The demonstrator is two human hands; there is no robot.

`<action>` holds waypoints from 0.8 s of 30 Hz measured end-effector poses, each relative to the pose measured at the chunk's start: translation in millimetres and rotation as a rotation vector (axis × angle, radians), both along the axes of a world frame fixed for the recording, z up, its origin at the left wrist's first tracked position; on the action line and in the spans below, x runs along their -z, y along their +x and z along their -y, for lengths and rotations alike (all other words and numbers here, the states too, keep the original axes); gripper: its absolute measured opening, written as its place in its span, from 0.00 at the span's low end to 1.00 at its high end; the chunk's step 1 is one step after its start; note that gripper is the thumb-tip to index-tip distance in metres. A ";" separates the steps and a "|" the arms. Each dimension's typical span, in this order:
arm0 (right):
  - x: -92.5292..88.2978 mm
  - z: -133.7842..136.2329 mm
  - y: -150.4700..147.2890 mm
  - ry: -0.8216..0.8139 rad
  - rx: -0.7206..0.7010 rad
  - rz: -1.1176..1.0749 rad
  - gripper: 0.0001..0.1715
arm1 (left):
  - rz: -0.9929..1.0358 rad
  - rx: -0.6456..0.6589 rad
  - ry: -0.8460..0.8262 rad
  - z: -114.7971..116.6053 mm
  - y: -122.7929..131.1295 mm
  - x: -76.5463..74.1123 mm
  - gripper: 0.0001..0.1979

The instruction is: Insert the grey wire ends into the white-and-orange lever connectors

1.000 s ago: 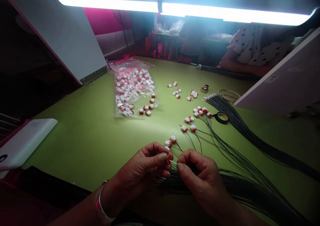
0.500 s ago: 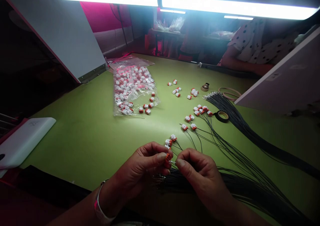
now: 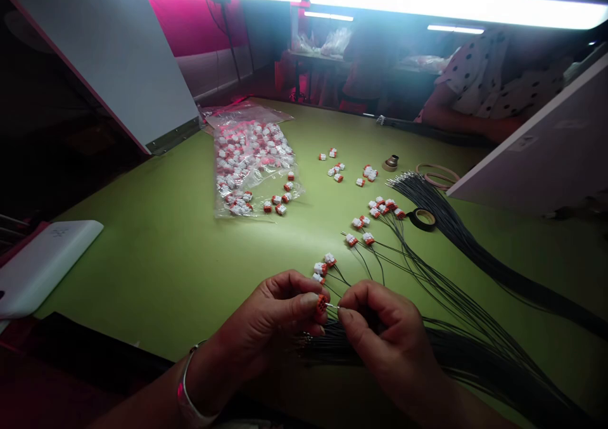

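Note:
Between thumb and fingers, my left hand (image 3: 280, 305) grips a small connector (image 3: 322, 303), its orange face with holes turned to the right. My right hand (image 3: 384, 327) pinches a thin wire whose metal terminal (image 3: 331, 306) points at that face. The tip is at the connector; whether it sits inside a hole I cannot tell. Just beyond my fingers lie a few white-and-orange connectors (image 3: 320, 268) with dark wires attached. Under both hands runs a bundle of black wires (image 3: 451, 346), partly hidden by my right hand.
A clear plastic bag (image 3: 256, 163) full of connectors lies at the back left. Loose connectors (image 3: 338, 177), a roll of black tape (image 3: 422, 220) and a second wire bundle (image 3: 446, 232) are on the green table (image 3: 156, 251). A white device (image 3: 57, 258) is at left. Another person's arm (image 3: 456, 118) shows beyond.
My right hand has shifted slightly right, away from the connector, so more of the metal terminal shows. My left hand keeps its grip, with the connector turned a little.

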State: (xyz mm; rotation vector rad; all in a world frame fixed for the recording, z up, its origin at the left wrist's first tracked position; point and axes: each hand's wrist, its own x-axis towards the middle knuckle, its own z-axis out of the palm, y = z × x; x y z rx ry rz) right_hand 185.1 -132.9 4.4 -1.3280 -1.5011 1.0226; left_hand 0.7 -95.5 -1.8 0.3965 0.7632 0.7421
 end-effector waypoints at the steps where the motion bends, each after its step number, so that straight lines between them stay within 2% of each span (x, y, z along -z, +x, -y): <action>1: 0.0 0.3 0.0 0.034 -0.001 0.025 0.08 | -0.003 0.001 0.002 0.0 0.1 0.1 0.06; 8: 0.7 2.0 0.0 0.345 -0.025 0.194 0.09 | -0.009 -0.028 0.057 0.8 1.3 -0.7 0.06; 12: 0.7 3.4 0.5 0.421 -0.047 0.248 0.10 | -0.012 0.000 0.100 1.4 0.4 0.7 0.06; 18: 0.7 7.4 1.2 0.413 -0.099 0.312 0.11 | -0.036 0.055 0.176 3.7 1.0 1.5 0.07; 24: -1.1 5.5 3.4 0.332 -0.125 0.226 0.10 | -0.023 0.048 0.111 6.6 3.0 2.2 0.07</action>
